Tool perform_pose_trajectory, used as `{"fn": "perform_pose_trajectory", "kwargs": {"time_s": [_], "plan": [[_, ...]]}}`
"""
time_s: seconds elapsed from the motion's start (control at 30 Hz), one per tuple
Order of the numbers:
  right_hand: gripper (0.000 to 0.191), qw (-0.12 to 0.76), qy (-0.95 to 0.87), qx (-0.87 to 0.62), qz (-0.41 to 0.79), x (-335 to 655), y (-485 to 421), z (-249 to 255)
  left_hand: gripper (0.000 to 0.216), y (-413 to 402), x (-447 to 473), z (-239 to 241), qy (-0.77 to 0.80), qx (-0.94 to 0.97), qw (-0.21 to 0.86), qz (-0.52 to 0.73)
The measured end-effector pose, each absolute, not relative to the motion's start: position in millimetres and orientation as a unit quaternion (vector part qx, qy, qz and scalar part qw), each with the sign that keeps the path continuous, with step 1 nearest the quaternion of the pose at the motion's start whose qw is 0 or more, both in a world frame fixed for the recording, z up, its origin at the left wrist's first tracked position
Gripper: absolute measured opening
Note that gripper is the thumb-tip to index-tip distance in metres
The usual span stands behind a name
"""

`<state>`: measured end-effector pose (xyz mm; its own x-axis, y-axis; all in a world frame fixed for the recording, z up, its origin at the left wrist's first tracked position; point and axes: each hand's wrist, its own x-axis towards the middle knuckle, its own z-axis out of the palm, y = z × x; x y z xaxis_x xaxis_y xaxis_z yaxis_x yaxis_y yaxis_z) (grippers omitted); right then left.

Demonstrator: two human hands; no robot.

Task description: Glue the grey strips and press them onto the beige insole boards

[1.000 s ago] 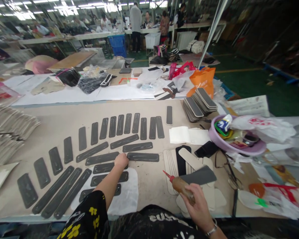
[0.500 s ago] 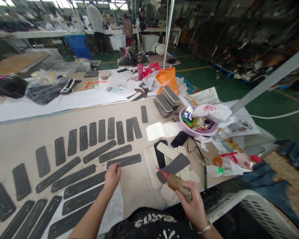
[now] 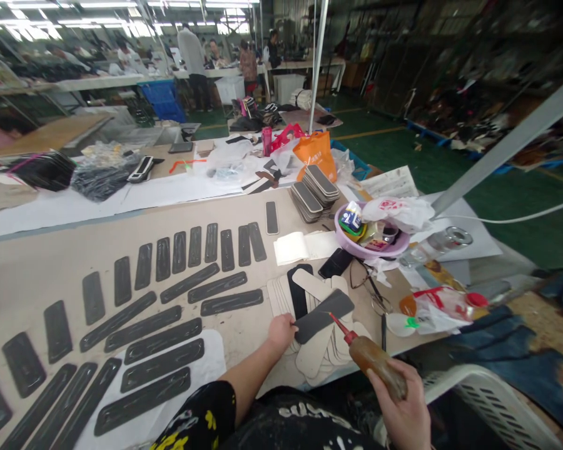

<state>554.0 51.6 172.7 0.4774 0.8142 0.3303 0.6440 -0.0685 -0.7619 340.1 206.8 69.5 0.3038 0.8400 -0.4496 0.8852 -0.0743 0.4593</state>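
Observation:
My right hand (image 3: 401, 400) is wrapped round an amber glue bottle (image 3: 375, 362) with a red nozzle, whose tip points up and left over the pile. My left hand (image 3: 283, 334) is closed, fingertips at the left end of a dark grey strip (image 3: 326, 315) with rounded ends. That strip lies across a pile of cream strips (image 3: 309, 362); a black strip (image 3: 298, 290) shows beneath. To the left, rows of dark strips (image 3: 162, 369) lie spread over the table, with glossy wet-looking lines along many of their edges.
Beyond the pile are a black phone (image 3: 336, 263), eyeglasses (image 3: 359, 275), scissors (image 3: 380, 303) and a purple basin (image 3: 370, 249) of small items. Stacked strips (image 3: 314, 194) stand near an orange bag (image 3: 315, 155). A white plastic basket (image 3: 488, 387) is at my right. Other people work far off.
My left hand has moved right, from the spread rows to the end of the grey strip on the pile. My right hand has shifted right and down with the bottle.

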Motion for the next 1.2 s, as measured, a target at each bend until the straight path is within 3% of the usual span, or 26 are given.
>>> {"fn": "perform_pose_trajectory", "kwargs": {"time_s": [0.37, 0.7, 0.97, 1.2], "plan": [[0.036, 0.467, -0.503, -0.721, 0.096, 568.5, 51.5, 171.2, 0.024, 202.7, 342.1, 94.0, 0.529, 0.795, 0.279, -0.099], [0.038, 0.477, -0.504, -0.709, 0.127, 564.4, 56.4, 172.9, 0.016, 198.8, 331.3, 108.9, 0.511, 0.798, 0.317, -0.028], [0.042, 0.461, -0.482, -0.725, 0.171, 548.3, 66.1, 177.3, 0.013, 183.8, 218.8, 109.5, 0.559, 0.674, 0.476, 0.076], [0.035, 0.438, -0.596, -0.618, 0.266, 509.6, 98.0, 154.0, 0.022, 158.5, 126.6, 93.8, 0.657, 0.635, 0.397, 0.084]]}}
